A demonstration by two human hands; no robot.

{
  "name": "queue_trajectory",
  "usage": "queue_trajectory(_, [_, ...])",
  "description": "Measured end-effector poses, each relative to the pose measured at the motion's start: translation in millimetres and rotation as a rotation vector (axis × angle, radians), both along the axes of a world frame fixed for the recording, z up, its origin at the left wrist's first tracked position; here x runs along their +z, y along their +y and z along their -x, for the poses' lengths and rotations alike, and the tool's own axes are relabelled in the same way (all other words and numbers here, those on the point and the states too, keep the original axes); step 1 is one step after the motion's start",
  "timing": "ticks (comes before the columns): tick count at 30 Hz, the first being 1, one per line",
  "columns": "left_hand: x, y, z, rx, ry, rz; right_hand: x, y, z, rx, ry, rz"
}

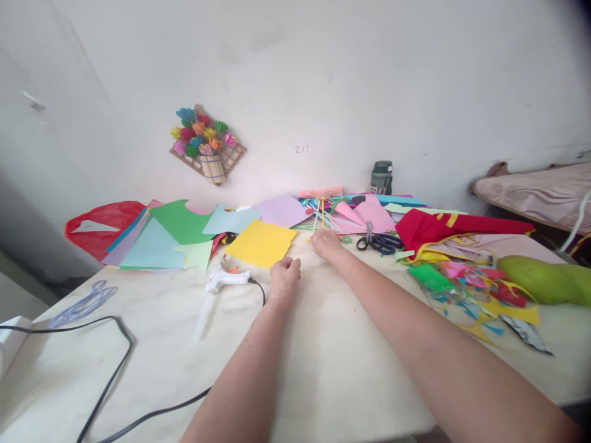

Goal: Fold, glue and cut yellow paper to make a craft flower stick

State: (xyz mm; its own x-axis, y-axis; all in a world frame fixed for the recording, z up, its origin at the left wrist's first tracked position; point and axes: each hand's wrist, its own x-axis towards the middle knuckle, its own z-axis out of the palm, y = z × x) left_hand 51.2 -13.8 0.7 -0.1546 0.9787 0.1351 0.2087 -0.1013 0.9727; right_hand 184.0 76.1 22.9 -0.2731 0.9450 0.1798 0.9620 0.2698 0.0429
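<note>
The yellow paper (261, 243) lies just beyond the left grip (285, 277).

Bright yellow on the paper sheet (261, 243), plain white on the glue gun (231, 279)! And there's red cloth (480, 226) edged in yellow!

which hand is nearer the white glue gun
Left. The left hand is right of the glue gun; the right hand is farther right and farther forward.

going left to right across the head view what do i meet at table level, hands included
coiled blue cord → white glue gun → left hand → right hand → dark-handled scissors → rounded green object
</note>
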Motion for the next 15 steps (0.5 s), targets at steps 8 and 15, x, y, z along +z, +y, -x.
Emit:
queue_trajectory(8, [-3.1,1.9,1.2,-0.013,-0.032,-0.038,8.1,3.1,-3.3,-0.138,0.964,0.089])
queue_trajectory(15, [0.1,2.4,5.3,0.022,-0.159,-0.056,6.6,-13.4,-1.9,0.043,1.322,0.451])
